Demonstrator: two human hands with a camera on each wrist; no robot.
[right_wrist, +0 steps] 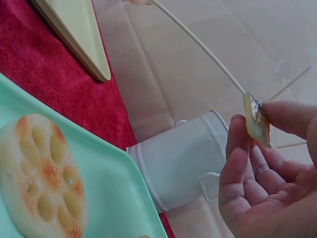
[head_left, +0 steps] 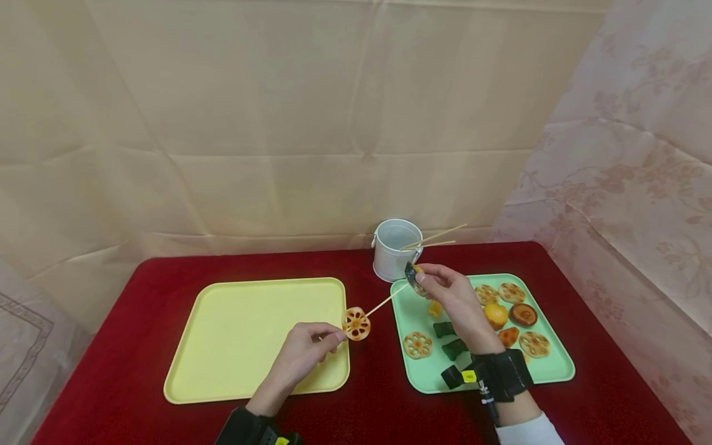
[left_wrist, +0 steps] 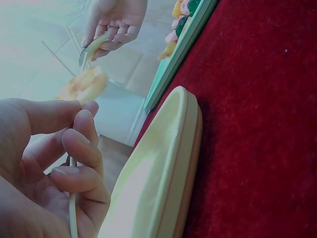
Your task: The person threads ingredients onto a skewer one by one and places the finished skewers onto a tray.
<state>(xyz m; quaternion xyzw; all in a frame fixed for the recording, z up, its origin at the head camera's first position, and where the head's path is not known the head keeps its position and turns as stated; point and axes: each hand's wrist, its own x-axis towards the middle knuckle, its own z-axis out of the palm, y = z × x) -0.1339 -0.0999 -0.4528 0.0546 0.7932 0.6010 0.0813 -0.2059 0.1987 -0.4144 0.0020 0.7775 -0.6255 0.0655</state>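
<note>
Red table (head_left: 372, 377) stretches past the yellow tray's edge (head_left: 211, 400); my left hand (head_left: 303, 351) pinches a stick (left_wrist: 73, 213), my right hand (head_left: 458, 303) food (right_wrist: 255, 121).

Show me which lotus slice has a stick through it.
The lotus slice beside the left grip: the thin stick runs through it. The other lotus slices in view lie on the green tray, with no stick in them.

Blk wrist straps (head_left: 506, 371), yel tags (head_left: 469, 376), wht R sleeve (head_left: 531, 431), bare hands (head_left: 303, 350)
</note>
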